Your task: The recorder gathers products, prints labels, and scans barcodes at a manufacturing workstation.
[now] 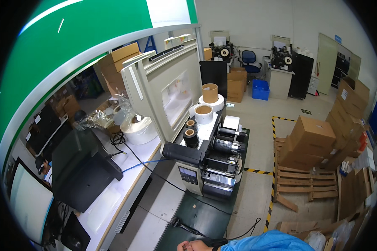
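My right hand [193,246] shows at the lower edge, at the end of a blue sleeve, with a dark band at the wrist. Its fingers are curled in; the frame cuts it off, so anything inside is hidden. Just beyond it, a black handheld scanner [184,226] with a cable lies on the dark green mat [205,213]. Farther off stands a label printer [188,175], its big cover [163,79] raised and its rollers exposed. Black ribbon rolls [191,138], a white label roll [204,115] and a brown cardboard core [210,93] sit on top. My left hand is out of view.
At left, a white desk [109,201] bears a black monitor [81,171] and a large white roll [140,129]. Cables cross from desk to printer. Cardboard boxes [308,138] stand on a wooden pallet [305,180] at right, beside striped floor tape [274,159].
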{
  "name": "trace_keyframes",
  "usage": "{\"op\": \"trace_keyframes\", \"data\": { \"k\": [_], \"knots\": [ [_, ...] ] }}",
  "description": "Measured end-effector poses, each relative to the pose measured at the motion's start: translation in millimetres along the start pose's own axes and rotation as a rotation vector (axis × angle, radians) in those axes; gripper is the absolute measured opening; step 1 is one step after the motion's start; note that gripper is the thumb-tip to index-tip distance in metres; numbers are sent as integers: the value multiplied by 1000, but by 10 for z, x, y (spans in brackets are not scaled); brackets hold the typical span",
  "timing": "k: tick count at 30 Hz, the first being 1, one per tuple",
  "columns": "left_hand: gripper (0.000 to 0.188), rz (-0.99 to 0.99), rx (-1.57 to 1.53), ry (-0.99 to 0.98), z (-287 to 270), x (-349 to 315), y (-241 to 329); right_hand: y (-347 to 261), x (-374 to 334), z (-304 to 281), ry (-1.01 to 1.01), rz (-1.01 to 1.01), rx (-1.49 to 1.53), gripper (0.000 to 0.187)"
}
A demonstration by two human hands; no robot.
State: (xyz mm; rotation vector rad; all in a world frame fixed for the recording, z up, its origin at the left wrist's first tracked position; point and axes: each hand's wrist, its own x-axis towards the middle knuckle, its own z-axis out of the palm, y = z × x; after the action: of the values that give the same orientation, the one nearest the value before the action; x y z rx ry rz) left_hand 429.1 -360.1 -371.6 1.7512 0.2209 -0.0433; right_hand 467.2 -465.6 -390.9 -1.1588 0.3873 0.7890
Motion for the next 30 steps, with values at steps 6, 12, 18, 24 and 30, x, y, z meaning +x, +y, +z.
{"op": "trace_keyframes", "data": {
  "k": [6, 12, 18, 24, 30],
  "knots": [
    [33, 112, 106, -265, -208, -409, -116, 501, -300, 56, -122, 108, 639, 25],
    [41, -116, 54, -606, 36, -632, 31, 862, -802, -606, -209, -87, 463, 23],
    [30, -7, 250, -610, 1064, -581, 213, 1018, -716, -1323, -27, -299, 281, 32],
    [24, 90, 473, -578, 2644, -395, 183, 936, -741, -2767, -32, -386, 140, 30],
    [60, -211, 443, -594, 3566, -356, 308, 1090, -880, -3478, -38, -224, 332, 27]
  ]
}}
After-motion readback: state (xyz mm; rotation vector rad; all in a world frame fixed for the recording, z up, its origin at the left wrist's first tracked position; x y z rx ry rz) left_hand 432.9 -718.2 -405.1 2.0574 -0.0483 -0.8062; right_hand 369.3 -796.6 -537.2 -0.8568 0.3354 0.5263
